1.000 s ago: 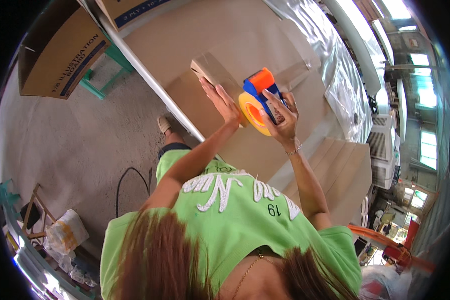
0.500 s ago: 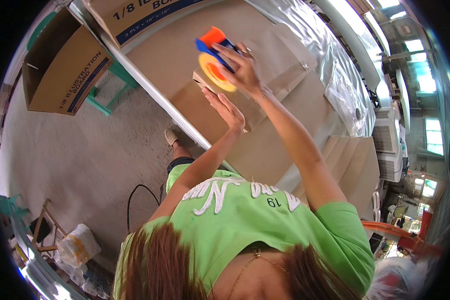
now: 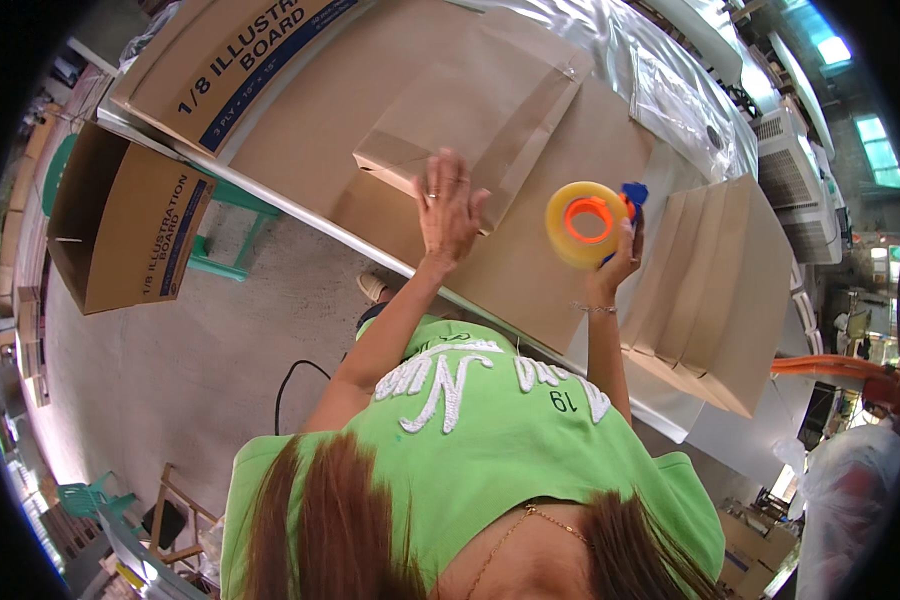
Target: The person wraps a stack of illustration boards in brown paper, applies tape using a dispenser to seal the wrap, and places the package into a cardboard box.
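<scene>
My left hand (image 3: 448, 208) lies flat, fingers spread, on a brown paper-wrapped parcel (image 3: 470, 115) on the table. A strip of tape runs along the parcel's right flap. My right hand (image 3: 617, 262) holds a tape dispenser (image 3: 590, 222) with a yellowish tape roll, orange core and blue handle, lifted just right of the parcel, above the brown sheet (image 3: 530, 260) that covers the table.
A stack of flat brown paper bags (image 3: 722, 290) lies to the right. Clear plastic sheeting (image 3: 670, 90) covers the far table side. A long printed carton (image 3: 220, 60) lies at the table's left end, an open cardboard box (image 3: 120, 230) stands on the floor beside a green chair (image 3: 230, 230).
The view has swung over the table. My right hand has brought the tape dispenser down to the right of the parcel, and my left hand now presses flat on the parcel.
</scene>
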`<action>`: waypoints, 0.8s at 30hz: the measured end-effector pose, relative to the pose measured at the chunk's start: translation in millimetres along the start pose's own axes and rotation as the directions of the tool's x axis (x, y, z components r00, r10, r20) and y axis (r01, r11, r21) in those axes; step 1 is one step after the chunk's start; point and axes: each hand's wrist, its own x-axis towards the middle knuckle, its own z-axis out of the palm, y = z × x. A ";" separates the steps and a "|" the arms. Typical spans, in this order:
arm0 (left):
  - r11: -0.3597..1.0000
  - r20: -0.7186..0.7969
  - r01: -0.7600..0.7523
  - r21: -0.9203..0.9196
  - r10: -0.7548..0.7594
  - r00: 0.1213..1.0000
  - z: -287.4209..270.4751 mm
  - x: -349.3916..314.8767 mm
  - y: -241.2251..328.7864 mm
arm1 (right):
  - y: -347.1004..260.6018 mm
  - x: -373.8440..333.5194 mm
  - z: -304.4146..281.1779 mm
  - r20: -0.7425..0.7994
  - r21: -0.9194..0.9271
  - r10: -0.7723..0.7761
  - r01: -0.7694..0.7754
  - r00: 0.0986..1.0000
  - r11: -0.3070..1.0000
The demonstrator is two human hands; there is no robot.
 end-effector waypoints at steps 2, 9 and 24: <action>0.983 0.107 -0.172 0.063 0.165 0.980 -2.0 -9.3 2.1 | 6.3 -0.7 -11.7 -0.098 0.043 0.055 -0.051 0.994 0.998; 0.964 0.345 -0.232 0.126 0.177 0.922 -27.6 44.7 -15.6 | 36.2 -2.6 -44.2 -0.344 0.042 0.109 -0.100 0.933 0.994; 0.996 0.512 0.041 -0.075 0.003 0.859 -91.7 112.6 -148.9 | 57.4 -6.7 -92.0 -0.152 -0.964 -0.196 -0.101 0.969 0.245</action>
